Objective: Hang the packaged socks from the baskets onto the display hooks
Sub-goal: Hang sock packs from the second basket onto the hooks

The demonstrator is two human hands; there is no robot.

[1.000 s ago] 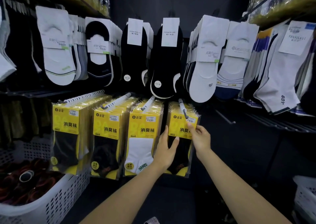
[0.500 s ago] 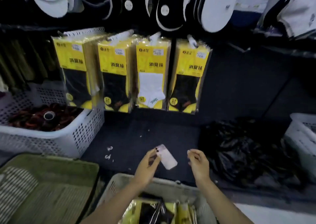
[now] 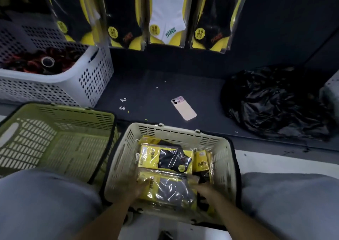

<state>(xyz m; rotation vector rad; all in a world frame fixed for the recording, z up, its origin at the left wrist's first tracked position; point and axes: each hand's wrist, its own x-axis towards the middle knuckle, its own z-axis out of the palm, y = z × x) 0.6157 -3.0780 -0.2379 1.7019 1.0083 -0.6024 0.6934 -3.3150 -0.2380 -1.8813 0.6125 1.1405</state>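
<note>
I see both of my hands down in the cream basket point(image 3: 176, 129), close to its near edge. My left hand point(image 3: 139, 185) is at the yellow card end of the sock pack point(image 3: 170, 190) that lies on top there. My right hand point(image 3: 204, 188) is at the other end of that same pack. The hands are apart, one on each end. They look blurry, so I cannot tell if the fingers have closed on the pack or only touch it.

A second pack point(image 3: 165, 159) lies by the far edge of the basket, with more packs under and beside it.

I think this pack is light and soft. The clear wrap is shiny, so it may be slippery and could slide out of a loose grip. The middle will bend and crinkle. The yellow card end looks stiffer, so that is the best place to pinch it, and I think the hook goes through there too. The hanging packs point(image 3: 211, 19) are up above, past the phone point(image 3: 184, 108).
</note>
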